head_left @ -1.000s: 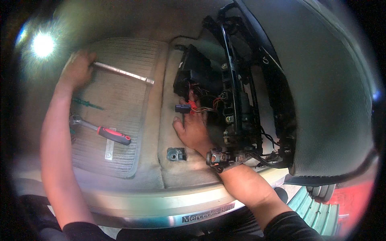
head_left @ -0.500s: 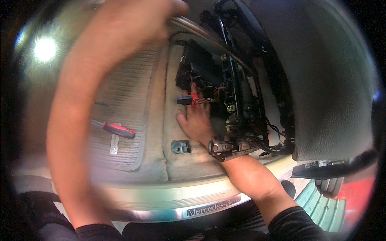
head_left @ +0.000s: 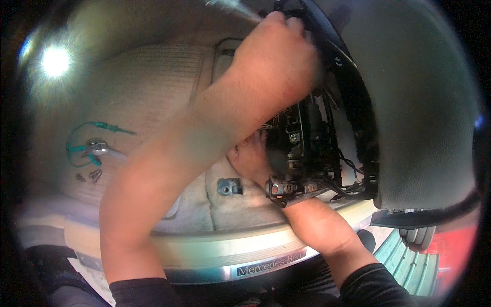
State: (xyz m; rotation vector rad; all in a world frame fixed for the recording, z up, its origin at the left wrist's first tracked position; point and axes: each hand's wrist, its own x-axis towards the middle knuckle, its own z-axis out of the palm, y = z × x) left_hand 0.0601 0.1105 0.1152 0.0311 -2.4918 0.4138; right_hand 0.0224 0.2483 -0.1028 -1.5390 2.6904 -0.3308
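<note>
My left hand (head_left: pixel 279 59) is closed over the tilted seat's black frame. A pale, blurred, shiny rod-like thing (head_left: pixel 232 6) sticks out past its knuckles; what the fingers hold is hidden. My left forearm crosses the floor mat and covers much of the wiring. My right hand (head_left: pixel 250 156) lies low on the carpet beside the seat rail (head_left: pixel 306 130), its fingers mostly behind my left forearm. A few thin wires (head_left: pixel 271 123) show past that forearm. Over my right wrist sits the rail's metal end bracket (head_left: pixel 279 188).
On the ribbed floor mat (head_left: pixel 153 64) lie a ratchet (head_left: pixel 97 147), a green coiled-wire probe (head_left: pixel 110 127) and small bolts (head_left: pixel 95 175). A floor bracket (head_left: pixel 229 187) stands near the door sill (head_left: pixel 204 248). The grey seat (head_left: pixel 419 102) bounds the right.
My left hand has moved right and down from the top left onto the seat frame. Its forearm now covers the screwdriver and blue connector, uncovering the ratchet and probe. My right arm stays put.
</note>
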